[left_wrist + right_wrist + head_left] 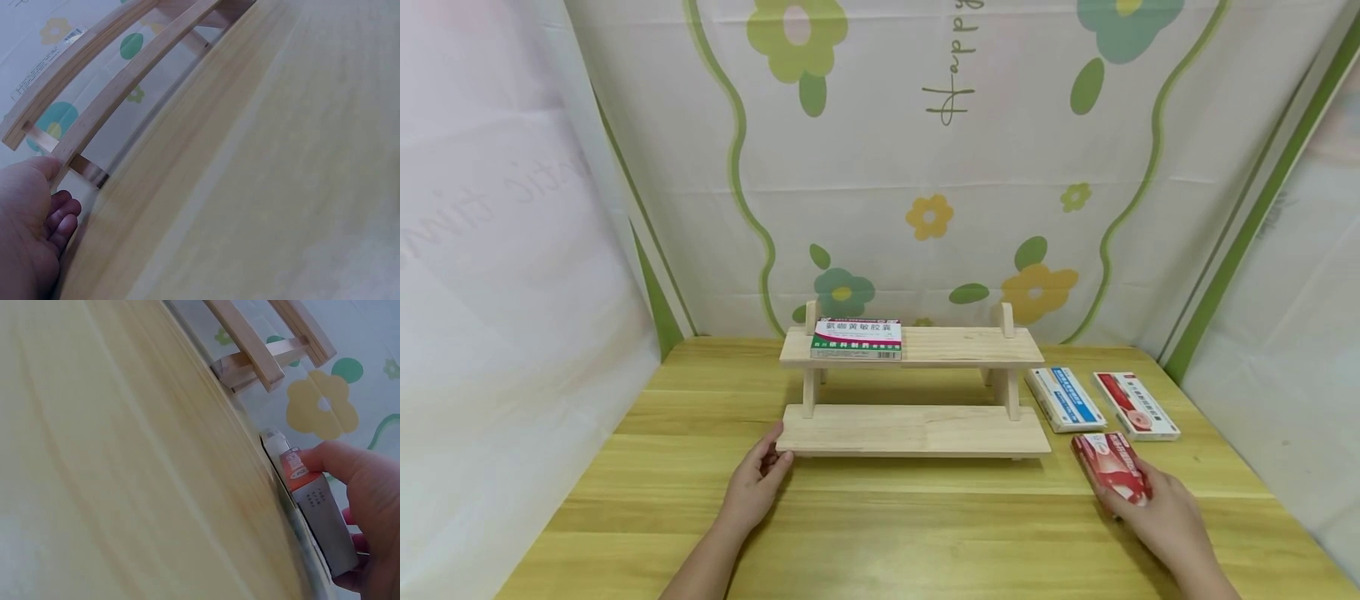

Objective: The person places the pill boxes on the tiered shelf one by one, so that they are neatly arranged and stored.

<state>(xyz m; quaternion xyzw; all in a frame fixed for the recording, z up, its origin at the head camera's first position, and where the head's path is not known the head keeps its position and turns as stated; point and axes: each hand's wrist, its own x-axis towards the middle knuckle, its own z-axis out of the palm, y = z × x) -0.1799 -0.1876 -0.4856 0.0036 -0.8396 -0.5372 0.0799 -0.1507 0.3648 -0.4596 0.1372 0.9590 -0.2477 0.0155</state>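
Head view: where does the red box (1108,467) sit against the fingers?

Between the thumb and fingers of the right hand (1172,521), which pinch it across its sides. Its far end sticks out past the fingertips. Whether its underside meets the table (925,533), the pictures don't settle.

And its feel?

Probably light: thin card, fairly stiff along the edges, softer on the broad faces. The printed surface looks glossy, so it might slip a little under a lazy hold. A hard squeeze could dent it.

So where should the fingers go?

Along the narrow sides, near the middle, with the broad face left free. The blue-and-white box (1066,400) and the red-and-white box (1137,406) lie just beyond the fingers, so a low sideways sweep could knock them.

What of the left hand (752,492)?

Its thumb and fingers pinch the end of the wooden rack's (913,429) lower board. That wood seems rigid and sturdy, much harder to harm than card.
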